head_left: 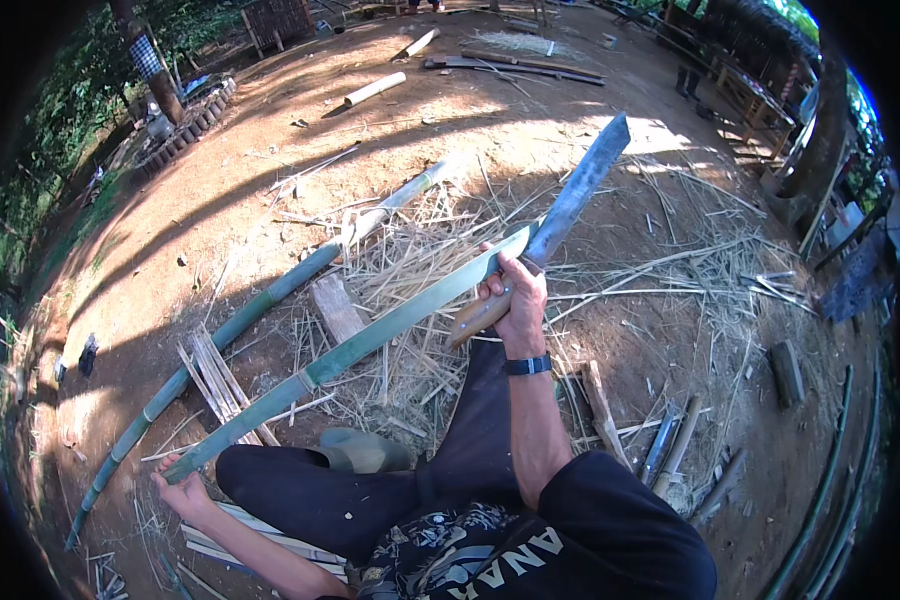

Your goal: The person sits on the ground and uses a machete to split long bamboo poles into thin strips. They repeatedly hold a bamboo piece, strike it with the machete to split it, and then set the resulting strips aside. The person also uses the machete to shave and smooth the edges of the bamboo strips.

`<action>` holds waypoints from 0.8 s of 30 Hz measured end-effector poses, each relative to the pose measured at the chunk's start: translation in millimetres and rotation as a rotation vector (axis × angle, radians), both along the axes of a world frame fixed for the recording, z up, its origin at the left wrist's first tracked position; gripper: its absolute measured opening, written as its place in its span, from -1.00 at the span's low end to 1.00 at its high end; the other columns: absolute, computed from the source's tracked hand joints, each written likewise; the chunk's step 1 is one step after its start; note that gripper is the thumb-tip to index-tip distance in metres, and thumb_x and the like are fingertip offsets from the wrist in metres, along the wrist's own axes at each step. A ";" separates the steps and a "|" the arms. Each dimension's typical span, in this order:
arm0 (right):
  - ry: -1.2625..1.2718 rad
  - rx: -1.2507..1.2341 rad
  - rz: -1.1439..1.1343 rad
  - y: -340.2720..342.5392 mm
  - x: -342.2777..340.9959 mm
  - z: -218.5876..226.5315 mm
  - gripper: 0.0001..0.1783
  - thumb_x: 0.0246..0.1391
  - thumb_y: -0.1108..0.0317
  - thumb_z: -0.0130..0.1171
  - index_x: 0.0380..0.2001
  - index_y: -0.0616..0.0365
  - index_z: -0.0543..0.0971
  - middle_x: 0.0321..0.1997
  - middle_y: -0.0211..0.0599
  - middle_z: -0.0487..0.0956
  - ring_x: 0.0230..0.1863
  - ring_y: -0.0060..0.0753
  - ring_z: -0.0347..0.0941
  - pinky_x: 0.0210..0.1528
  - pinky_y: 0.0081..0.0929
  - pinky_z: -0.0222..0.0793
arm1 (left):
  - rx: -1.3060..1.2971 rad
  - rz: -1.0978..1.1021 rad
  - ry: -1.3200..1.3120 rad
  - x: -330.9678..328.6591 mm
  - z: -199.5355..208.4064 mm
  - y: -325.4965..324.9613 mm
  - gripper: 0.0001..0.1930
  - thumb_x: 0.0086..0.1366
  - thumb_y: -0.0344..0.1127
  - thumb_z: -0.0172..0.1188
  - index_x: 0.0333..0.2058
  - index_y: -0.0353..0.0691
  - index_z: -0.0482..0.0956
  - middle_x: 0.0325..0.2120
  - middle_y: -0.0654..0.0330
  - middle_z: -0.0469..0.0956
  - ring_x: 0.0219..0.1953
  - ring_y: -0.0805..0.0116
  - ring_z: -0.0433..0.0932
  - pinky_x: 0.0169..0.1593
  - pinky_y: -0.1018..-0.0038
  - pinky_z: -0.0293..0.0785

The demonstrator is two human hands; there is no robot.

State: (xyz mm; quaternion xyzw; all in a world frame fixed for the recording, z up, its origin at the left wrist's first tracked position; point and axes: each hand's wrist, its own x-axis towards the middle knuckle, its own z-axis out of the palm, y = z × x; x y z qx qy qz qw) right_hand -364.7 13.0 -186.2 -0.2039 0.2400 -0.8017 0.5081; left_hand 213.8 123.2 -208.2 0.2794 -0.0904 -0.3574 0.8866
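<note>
A long split strip of green bamboo [400,318] slants across my lap, from lower left up to the middle. Its near end is gripped by my left hand [182,495], fingers closed around it. My right hand [523,303] is closed on a machete [582,190], whose wide dark blade points up and away to the right. The machete's wooden handle [482,316] sticks out below that hand. The strip's pale far end lies against the machete beside my right fingers and thumb. Exactly how those fingers share the two is partly hidden.
A whole green bamboo pole [270,295] lies on the ground to the left, near a wooden block [338,310] and split bamboo pieces [220,375]. Shavings [430,265] cover the middle ground. Sticks [678,447] lie at right. Another person's legs [688,80] show at far right.
</note>
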 end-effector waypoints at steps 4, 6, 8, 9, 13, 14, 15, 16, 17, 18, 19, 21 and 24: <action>0.072 -0.046 -0.069 -3.5 -19.1 26.5 -0.61 0.14 0.31 0.15 -0.20 0.56 0.51 -0.68 -0.41 0.35 -0.65 -0.58 0.28 -0.56 -0.56 0.34 | 0.204 -0.112 -0.234 -22.3 12.5 -0.8 -0.74 0.36 -0.15 0.09 -0.23 -0.26 0.44 -0.36 0.18 0.49 -0.24 0.35 0.50 -0.12 0.38 0.47; 0.090 -0.049 -0.125 -10.0 -30.2 33.7 -0.60 0.15 0.29 0.15 -0.21 0.55 0.51 -0.70 -0.44 0.33 -0.66 -0.57 0.28 -0.54 -0.58 0.33 | 0.320 -0.183 -0.362 -27.7 11.8 4.0 -0.73 0.35 -0.13 0.11 -0.21 -0.24 0.45 -0.35 0.20 0.51 -0.25 0.40 0.51 -0.17 0.43 0.45; 0.058 -0.068 -0.137 -13.0 -38.0 39.5 -0.67 0.10 0.37 0.20 -0.28 0.56 0.51 -0.52 -0.21 0.51 -0.65 -0.60 0.29 -0.57 -0.53 0.40 | 0.479 -0.244 -0.527 -34.3 13.4 7.7 -0.75 0.34 -0.14 0.14 -0.22 -0.21 0.45 -0.38 0.25 0.49 -0.29 0.47 0.50 -0.22 0.49 0.42; 0.081 -0.070 -0.133 -14.2 -42.8 41.4 -0.66 0.11 0.38 0.19 -0.27 0.57 0.51 -0.54 -0.23 0.50 -0.65 -0.60 0.29 -0.58 -0.54 0.39 | 0.539 -0.222 -0.603 -42.4 12.5 7.0 -0.77 0.34 -0.16 0.13 -0.24 -0.20 0.46 -0.41 0.28 0.48 -0.33 0.51 0.47 -0.28 0.53 0.37; 0.128 -0.153 -0.035 -15.4 -53.6 48.3 -0.60 0.17 0.37 0.12 -0.14 0.63 0.44 -0.60 -0.36 0.41 -0.62 -0.62 0.28 -0.54 -0.58 0.34 | 0.815 -0.296 -0.900 -49.5 17.8 11.4 -0.77 0.36 -0.16 0.10 -0.41 -0.17 0.48 -0.58 0.41 0.36 -0.54 0.64 0.30 -0.49 0.62 0.19; 0.134 -0.192 0.004 -15.9 -57.1 50.4 -0.56 0.18 0.36 0.11 -0.10 0.65 0.42 -0.60 -0.38 0.39 -0.61 -0.62 0.27 -0.52 -0.59 0.32 | 0.819 -0.327 -0.960 -53.8 20.2 11.8 -0.76 0.36 -0.14 0.08 -0.40 -0.17 0.49 -0.60 0.42 0.37 -0.59 0.65 0.29 -0.56 0.63 0.15; 0.165 -0.201 0.005 -16.1 -59.8 52.3 -0.54 0.19 0.35 0.11 -0.07 0.65 0.40 -0.61 -0.40 0.36 -0.60 -0.63 0.26 -0.51 -0.60 0.30 | 0.820 -0.357 -1.013 -61.1 24.7 11.8 -0.75 0.37 -0.14 0.06 -0.39 -0.18 0.51 -0.62 0.42 0.36 -0.62 0.64 0.28 -0.59 0.64 0.13; 0.197 -0.214 -0.001 -15.9 -64.4 54.6 -0.52 0.20 0.33 0.10 -0.04 0.66 0.38 -0.62 -0.43 0.34 -0.59 -0.63 0.25 -0.50 -0.61 0.28 | 0.920 -0.378 -1.018 -70.4 30.0 11.5 -0.74 0.38 -0.15 0.04 -0.37 -0.21 0.52 -0.63 0.42 0.35 -0.63 0.64 0.30 -0.60 0.64 0.12; 0.181 -0.237 0.040 -17.2 -69.6 56.5 -0.50 0.22 0.31 0.09 -0.02 0.65 0.36 -0.63 -0.43 0.33 -0.59 -0.65 0.23 -0.48 -0.60 0.27 | 0.896 -0.419 -1.082 -68.0 31.4 12.9 -0.72 0.39 -0.13 0.03 -0.36 -0.22 0.52 -0.63 0.41 0.36 -0.62 0.64 0.30 -0.59 0.64 0.13; 0.189 -0.211 0.008 -18.6 -73.4 57.8 -0.49 0.23 0.29 0.08 -0.01 0.64 0.36 -0.63 -0.45 0.31 -0.59 -0.66 0.22 -0.47 -0.60 0.26 | 0.871 -0.463 -1.147 -65.4 32.2 16.0 -0.70 0.39 -0.11 0.03 -0.35 -0.24 0.53 -0.63 0.40 0.37 -0.62 0.65 0.30 -0.59 0.64 0.14; 0.180 -0.212 0.000 -20.7 -77.5 62.6 -0.49 0.23 0.28 0.08 0.00 0.63 0.36 -0.63 -0.45 0.32 -0.60 -0.66 0.22 -0.47 -0.61 0.25 | 0.867 -0.483 -1.170 -67.5 35.0 15.2 -0.67 0.38 -0.07 0.03 -0.36 -0.25 0.53 -0.63 0.39 0.37 -0.62 0.64 0.31 -0.59 0.62 0.17; 0.156 -0.202 -0.017 -24.9 -81.9 67.4 -0.49 0.23 0.27 0.09 0.01 0.61 0.36 -0.63 -0.47 0.32 -0.60 -0.67 0.21 -0.48 -0.63 0.24 | 0.855 -0.526 -1.219 -74.5 43.0 15.7 -0.60 0.37 0.00 0.04 -0.38 -0.27 0.54 -0.62 0.38 0.38 -0.61 0.62 0.32 -0.57 0.60 0.21; 0.139 -0.196 -0.059 -35.7 -82.8 81.9 -0.51 0.23 0.28 0.09 0.03 0.56 0.38 -0.63 -0.53 0.30 -0.60 -0.71 0.19 -0.50 -0.67 0.20 | 0.808 -0.692 -1.421 -80.8 45.9 19.0 -0.52 0.33 0.11 0.06 -0.44 -0.26 0.55 -0.62 0.38 0.37 -0.61 0.57 0.31 -0.56 0.53 0.28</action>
